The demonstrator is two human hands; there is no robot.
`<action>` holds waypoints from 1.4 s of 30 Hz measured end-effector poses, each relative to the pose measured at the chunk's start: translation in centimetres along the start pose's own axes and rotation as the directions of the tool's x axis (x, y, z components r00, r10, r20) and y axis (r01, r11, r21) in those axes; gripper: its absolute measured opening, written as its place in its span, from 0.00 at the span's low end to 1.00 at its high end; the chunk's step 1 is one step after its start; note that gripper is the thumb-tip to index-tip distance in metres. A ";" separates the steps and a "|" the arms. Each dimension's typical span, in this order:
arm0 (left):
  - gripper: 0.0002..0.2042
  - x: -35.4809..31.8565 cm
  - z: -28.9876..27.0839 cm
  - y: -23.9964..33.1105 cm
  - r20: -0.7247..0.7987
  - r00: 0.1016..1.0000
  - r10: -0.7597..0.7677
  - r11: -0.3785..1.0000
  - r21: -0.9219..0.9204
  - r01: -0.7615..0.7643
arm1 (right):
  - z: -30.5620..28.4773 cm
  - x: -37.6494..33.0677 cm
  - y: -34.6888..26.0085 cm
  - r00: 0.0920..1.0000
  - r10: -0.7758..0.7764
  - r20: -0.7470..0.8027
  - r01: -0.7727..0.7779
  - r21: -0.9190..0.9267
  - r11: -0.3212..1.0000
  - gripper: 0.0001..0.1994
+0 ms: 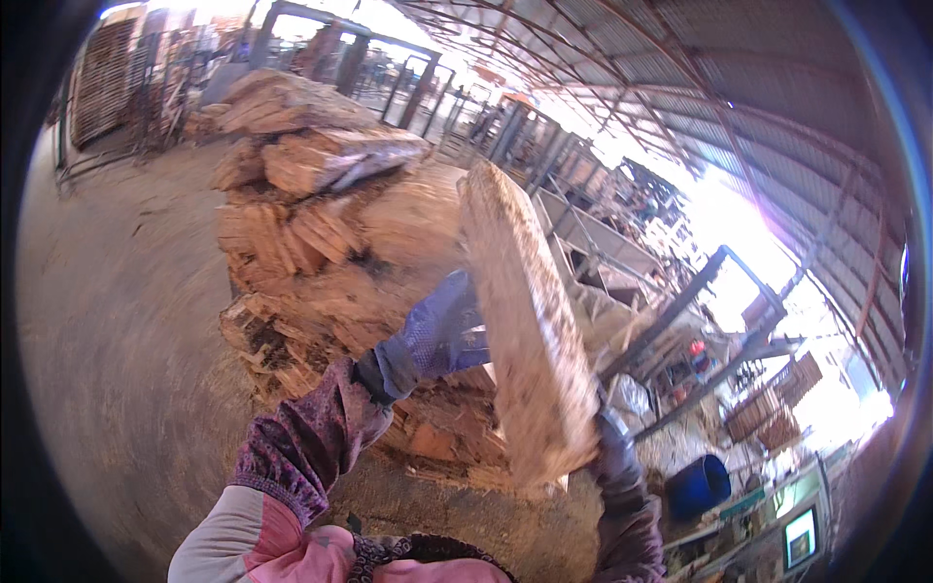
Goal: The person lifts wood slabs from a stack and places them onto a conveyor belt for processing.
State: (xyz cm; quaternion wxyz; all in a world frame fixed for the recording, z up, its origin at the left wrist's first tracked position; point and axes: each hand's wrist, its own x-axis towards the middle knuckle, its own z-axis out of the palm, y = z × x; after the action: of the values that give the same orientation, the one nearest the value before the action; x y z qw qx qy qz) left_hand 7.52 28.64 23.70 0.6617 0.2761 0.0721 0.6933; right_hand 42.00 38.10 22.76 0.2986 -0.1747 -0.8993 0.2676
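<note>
A long, thick timber slab (525, 330) with rough, bark-like edges is tilted up in front of me, its far end higher than its near end. My left hand (442, 325), in a blue-purple glove, grips the slab's left side; its fingertips are partly hidden behind the wood. Down at the near right edge, my right hand (612, 437) in a dark glove holds the same slab, with most of its fingers out of sight. Behind and to the left rises a stack of rough-sawn timber (301, 233), blurred in places.
A blue barrel (698, 486) stands at the lower right, near a machine with a lit screen (800, 537). Metal frames (680, 311) run along the right side. Stacked slats (102, 78) stand at the far left, beyond the dusty floor (117, 321).
</note>
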 end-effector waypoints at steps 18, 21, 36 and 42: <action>0.38 -7.8 13.7 -57.2 0.250 0.399 -0.882 0.471 0.481 0.740 | 14.1 -54.6 -3.8 -0.348 0.844 -0.408 -0.249 0.908 0.336 0.24; 0.51 -6.9 20.2 -64.6 0.454 0.443 -0.773 0.626 0.659 0.417 | 6.3 -61.8 -3.8 -0.246 0.689 -0.682 -0.298 0.730 0.615 0.34; 0.32 -10.2 -3.7 -50.9 -0.191 0.548 -0.814 0.227 0.764 0.604 | -23.2 -81.9 21.2 0.099 0.339 -0.935 -0.985 -0.141 -0.100 0.35; 0.36 -17.8 -10.7 -45.3 -0.510 0.601 -0.615 0.122 0.691 0.712 | -7.8 -66.1 22.6 0.335 0.564 -0.754 -0.941 -0.299 0.159 0.22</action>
State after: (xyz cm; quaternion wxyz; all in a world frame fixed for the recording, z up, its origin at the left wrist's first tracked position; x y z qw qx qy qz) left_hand 41.63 19.60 -11.47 0.6630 0.4655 0.5501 0.2028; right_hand 100.70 27.75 -14.50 0.2285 -0.7757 -0.5870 -0.0398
